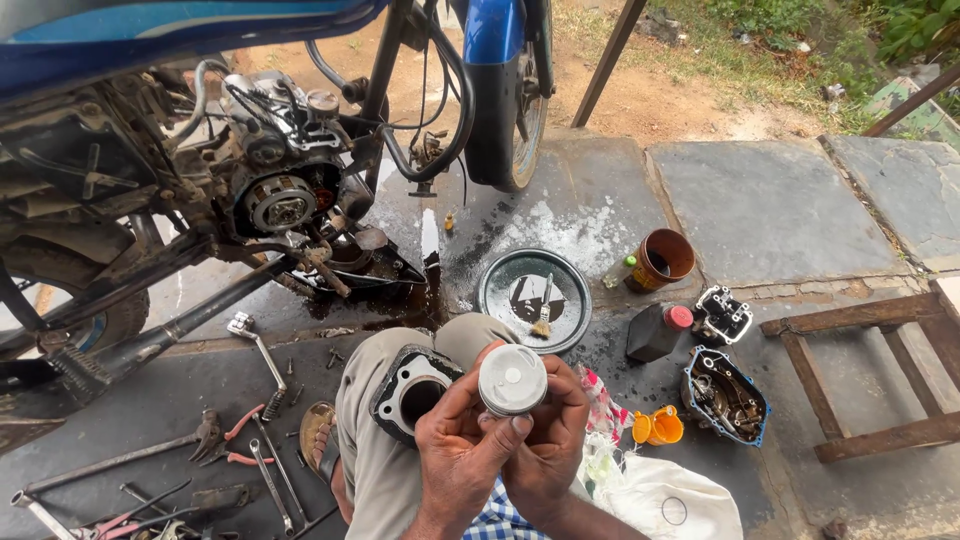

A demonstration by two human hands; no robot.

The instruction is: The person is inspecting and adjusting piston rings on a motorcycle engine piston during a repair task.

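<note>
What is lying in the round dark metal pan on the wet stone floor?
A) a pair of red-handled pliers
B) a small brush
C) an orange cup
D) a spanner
B: a small pale-handled brush lies in the round dark metal pan; the red-handled pliers lie with other tools far to the left, and the small orange cup sits outside the pan.

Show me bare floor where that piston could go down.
Free: the slab beyond the brown cup, up to the wooden frame. Crowded: the tools on the left, and around the pan and engine cover.
</note>
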